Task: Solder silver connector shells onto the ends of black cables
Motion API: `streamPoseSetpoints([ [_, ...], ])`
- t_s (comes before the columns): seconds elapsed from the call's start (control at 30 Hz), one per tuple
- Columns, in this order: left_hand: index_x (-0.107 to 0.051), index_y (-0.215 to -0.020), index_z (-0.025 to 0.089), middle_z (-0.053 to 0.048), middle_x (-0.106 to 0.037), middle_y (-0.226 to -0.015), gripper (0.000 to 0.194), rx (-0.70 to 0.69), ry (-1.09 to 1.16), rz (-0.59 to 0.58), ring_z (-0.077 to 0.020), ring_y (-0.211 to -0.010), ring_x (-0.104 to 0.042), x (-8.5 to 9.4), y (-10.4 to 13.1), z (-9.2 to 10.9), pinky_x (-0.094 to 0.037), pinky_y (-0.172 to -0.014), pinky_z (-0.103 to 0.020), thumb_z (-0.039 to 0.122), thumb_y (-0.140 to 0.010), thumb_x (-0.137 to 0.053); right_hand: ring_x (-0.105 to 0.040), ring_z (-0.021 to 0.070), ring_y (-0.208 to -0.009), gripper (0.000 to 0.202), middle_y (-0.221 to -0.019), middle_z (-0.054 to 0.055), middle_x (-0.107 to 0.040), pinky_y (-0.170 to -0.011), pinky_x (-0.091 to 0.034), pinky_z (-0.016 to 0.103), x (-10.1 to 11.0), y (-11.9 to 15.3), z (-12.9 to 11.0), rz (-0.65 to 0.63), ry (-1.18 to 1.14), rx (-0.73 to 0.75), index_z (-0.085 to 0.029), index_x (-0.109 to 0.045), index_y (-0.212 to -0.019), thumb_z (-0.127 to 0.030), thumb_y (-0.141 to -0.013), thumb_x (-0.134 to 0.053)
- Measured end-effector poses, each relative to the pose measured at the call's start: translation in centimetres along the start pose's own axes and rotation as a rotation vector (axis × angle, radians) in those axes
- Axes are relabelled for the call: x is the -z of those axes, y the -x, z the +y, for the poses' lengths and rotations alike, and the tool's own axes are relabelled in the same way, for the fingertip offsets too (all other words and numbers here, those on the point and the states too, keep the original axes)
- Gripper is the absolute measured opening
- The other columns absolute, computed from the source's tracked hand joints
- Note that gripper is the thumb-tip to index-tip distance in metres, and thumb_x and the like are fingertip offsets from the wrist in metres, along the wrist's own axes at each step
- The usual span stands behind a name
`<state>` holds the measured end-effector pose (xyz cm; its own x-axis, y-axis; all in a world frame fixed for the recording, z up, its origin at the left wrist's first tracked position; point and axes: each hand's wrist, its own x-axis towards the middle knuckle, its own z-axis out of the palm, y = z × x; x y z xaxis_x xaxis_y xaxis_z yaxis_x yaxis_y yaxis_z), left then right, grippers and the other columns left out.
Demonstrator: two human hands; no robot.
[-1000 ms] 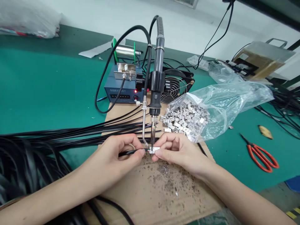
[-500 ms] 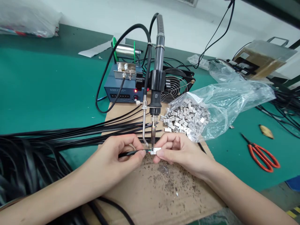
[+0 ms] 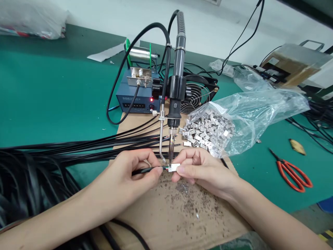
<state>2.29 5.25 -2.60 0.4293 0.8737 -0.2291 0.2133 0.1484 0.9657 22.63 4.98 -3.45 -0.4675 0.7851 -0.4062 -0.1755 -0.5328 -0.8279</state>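
Note:
Pinched in my left hand (image 3: 142, 168) is a black cable (image 3: 142, 170), its thin coloured wires showing at the stripped end. My right hand (image 3: 197, 168) grips a small silvery USB connector (image 3: 173, 167) between thumb and fingers. The wire ends meet the connector's left end. Directly above that joint stands the tip of a soldering iron (image 3: 171, 149), clamped upright in a holder. Beside it, a thin bent metal feed tube (image 3: 161, 139) comes down close to the same spot. Whether the wires are joined to the connector is too small to tell.
Behind stands a blue soldering station (image 3: 137, 99) with a solder spool (image 3: 140, 55) and a fan (image 3: 196, 97). A clear bag (image 3: 249, 114) spills loose connectors (image 3: 205, 130). Red-handled pliers (image 3: 293, 173) lie right. Black cables (image 3: 31, 184) pile left; specks dot the cardboard (image 3: 166, 222).
The view has shifted slightly. Both hands keep their hold on the cable and connector under the iron tip, with little other visible movement.

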Motion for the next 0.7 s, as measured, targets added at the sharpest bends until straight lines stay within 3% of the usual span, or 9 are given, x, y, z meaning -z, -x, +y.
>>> streamPoseSetpoints([
  [0.23, -0.062, -0.064, 0.019, 0.006, -0.063, -0.057, 0.014, 0.016, -0.05, 0.011, -0.0091, -0.056, -0.056, -0.07, 0.0, -0.1, -0.045, -0.054, -0.014, 0.025, -0.076, -0.062, -0.046, 0.0066, -0.045, 0.02, -0.066, 0.003, -0.076, -0.044, -0.029, 0.021, -0.35, 0.15, -0.41, 0.088, 0.105, -0.038, -0.017, -0.07, -0.075, -0.028, -0.067, -0.086],
  [0.57, -0.061, -0.064, 0.018, 0.007, -0.062, -0.055, 0.014, 0.005, -0.035, 0.022, -0.0069, -0.054, -0.053, 0.03, 0.02, 0.08, -0.041, -0.052, -0.011, 0.024, -0.076, -0.063, -0.053, 0.009, -0.051, 0.023, -0.067, 0.002, -0.075, -0.046, -0.031, 0.021, -0.3, 0.23, -0.42, 0.067, 0.106, -0.02, -0.019, -0.071, -0.074, -0.023, -0.061, -0.089],
  [0.7, -0.061, -0.065, 0.018, 0.008, -0.062, -0.054, 0.013, 0.003, -0.001, 0.02, -0.006, -0.052, -0.05, -0.1, 0.09, 0.14, -0.039, -0.05, -0.01, 0.024, -0.076, -0.063, -0.052, 0.0075, -0.049, 0.02, -0.066, 0.002, -0.075, -0.046, -0.032, 0.021, -0.2, 0.26, -0.36, 0.053, 0.103, -0.008, -0.018, -0.071, -0.075, -0.027, -0.066, -0.086],
])
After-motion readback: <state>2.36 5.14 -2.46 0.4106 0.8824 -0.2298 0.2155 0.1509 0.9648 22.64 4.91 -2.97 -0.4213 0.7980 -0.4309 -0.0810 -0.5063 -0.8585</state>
